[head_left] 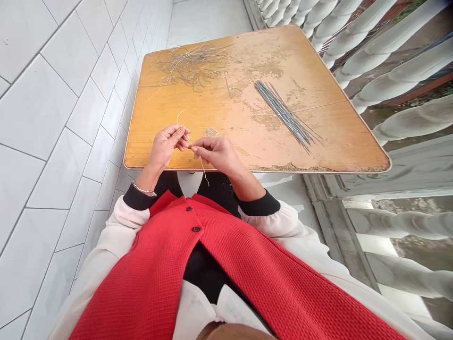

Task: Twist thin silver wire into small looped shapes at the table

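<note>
A thin, pale wire [180, 114] runs between my two hands over the near edge of the table. My left hand [169, 144] pinches it, and its upper end curls in a loop above the fingers. Close beside it, my right hand [215, 152] grips the same wire between thumb and forefinger. The wire's lower tail hangs below the table edge. Farther off lies a tangle of bent, looped wires [196, 63]. To the right rests a bundle of straight grey wires [283, 113], with one long wire lying across it.
The wooden table [212, 108] has a worn, peeling surface and rounded corners. A white tiled wall [63, 118] stands close on the left. White balusters [389, 80] line the right side. A small rough patch [211, 132] marks the tabletop near my hands.
</note>
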Tool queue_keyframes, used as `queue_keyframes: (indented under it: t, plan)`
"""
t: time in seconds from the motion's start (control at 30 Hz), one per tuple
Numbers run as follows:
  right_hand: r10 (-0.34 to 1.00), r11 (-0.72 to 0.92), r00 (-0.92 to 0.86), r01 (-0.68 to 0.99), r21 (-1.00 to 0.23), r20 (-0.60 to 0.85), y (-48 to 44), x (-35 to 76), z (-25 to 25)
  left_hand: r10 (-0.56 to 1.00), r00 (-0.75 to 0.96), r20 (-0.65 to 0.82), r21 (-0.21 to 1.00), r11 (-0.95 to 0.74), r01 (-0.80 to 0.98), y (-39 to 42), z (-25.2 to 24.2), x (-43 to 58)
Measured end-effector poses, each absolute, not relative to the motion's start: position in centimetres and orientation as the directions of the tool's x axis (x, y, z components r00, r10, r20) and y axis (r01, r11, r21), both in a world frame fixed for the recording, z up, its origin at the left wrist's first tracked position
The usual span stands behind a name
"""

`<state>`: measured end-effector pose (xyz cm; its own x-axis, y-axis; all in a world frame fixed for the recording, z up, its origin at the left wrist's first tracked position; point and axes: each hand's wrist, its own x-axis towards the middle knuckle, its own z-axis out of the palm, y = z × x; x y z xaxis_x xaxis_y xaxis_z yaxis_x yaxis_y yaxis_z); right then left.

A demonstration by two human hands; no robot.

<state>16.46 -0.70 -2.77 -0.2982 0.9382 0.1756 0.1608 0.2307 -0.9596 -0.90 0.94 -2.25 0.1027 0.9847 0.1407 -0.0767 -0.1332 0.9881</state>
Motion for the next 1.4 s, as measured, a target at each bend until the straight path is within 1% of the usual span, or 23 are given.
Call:
queue_keyframes:
  t: [0.17,0.37,0.5,0.93,1.23,1.4]
  plan:
    - [0.966,0.201,-0.197,0.175,-0.964,0.166,-0.9,15.9,-3.0,0.982,0.138,0.13,0.988,-0.117,-0.097,0.8,-2.0,-0.9]
    - [0.967,0.211,-0.175,0.135,-0.968,0.186,-0.9,15.7,-3.3,0.983,0.163,0.081,0.995,-0.07,-0.069,0.3,-1.5,-0.7]
    - [0.967,0.219,-0.159,0.125,-0.968,0.198,-0.8,15.6,-3.4,0.983,0.167,0.08,0.995,-0.068,-0.079,0.0,-1.2,-0.5]
    - [0.963,0.197,-0.208,0.104,-0.975,0.172,-0.8,15.8,-3.6,0.987,0.135,0.091,0.993,-0.08,-0.082,0.1,-1.5,-0.5]
    - [0.971,0.159,-0.194,0.11,-0.981,0.136,-0.8,15.3,-3.5,0.985,0.139,0.103,0.992,-0.091,-0.09,-0.1,-1.3,-0.3]
    - [0.975,0.151,-0.181,0.115,-0.982,0.129,-0.9,15.3,-3.6,0.987,0.133,0.092,0.994,-0.084,-0.065,0.0,-1.3,-0.5]
